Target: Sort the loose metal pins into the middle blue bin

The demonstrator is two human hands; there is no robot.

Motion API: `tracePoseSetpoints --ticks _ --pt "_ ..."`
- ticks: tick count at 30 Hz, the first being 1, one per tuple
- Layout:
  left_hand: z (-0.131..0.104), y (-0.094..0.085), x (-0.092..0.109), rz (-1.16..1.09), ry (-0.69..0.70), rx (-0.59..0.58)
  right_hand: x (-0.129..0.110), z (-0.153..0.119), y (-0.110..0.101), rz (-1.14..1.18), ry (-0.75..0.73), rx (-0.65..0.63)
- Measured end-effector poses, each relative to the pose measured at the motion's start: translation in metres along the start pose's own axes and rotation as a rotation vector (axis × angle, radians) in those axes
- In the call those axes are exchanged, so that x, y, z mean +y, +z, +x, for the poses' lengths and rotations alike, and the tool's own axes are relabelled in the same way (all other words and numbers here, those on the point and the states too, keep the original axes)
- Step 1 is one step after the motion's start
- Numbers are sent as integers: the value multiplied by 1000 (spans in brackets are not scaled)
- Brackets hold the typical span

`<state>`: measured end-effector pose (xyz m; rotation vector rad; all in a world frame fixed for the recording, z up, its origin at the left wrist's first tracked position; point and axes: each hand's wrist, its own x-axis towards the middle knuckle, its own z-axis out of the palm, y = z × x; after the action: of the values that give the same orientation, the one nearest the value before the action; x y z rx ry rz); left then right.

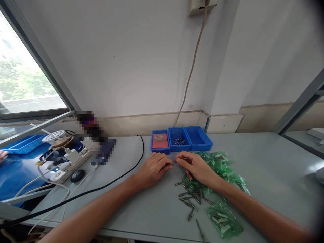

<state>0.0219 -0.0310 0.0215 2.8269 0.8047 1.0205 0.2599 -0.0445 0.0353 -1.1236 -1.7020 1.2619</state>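
Observation:
My left hand (155, 167) and my right hand (194, 166) meet just in front of the blue bins, both with fingers pinched. Between the fingertips is a thin dark metal piece (174, 163), mostly hidden and too small to name surely. Below my right hand lies a loose heap of grey metal pins (193, 195) with thicker sleeves, resembling blind rivets. One more pin (200, 230) lies apart near the table's front edge. Green plastic bags (219, 163) of similar parts spread behind and under my right forearm. A smaller green bag (224, 219) lies nearer to me.
Three joined blue bins stand by the wall: one with a red card (160, 141), one with small metal parts (178, 141), and a right one (198, 138). A black cable (111, 184) crosses the left side. Beyond are a black mouse (77, 176) and a power strip (73, 165).

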Motion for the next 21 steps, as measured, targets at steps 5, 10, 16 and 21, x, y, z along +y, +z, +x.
tracePoseSetpoints --ticks 5,10,16,21 --pt "-1 2 -2 11 -6 2 0 -1 1 1 5 -17" --pt "-1 2 -3 17 -15 -15 -1 -2 1 7 0 -28" --pt "0 1 -1 11 -24 -23 -4 -1 2 33 27 12" --pt "0 -2 -2 6 -70 -67 -1 3 -3 105 19 86"
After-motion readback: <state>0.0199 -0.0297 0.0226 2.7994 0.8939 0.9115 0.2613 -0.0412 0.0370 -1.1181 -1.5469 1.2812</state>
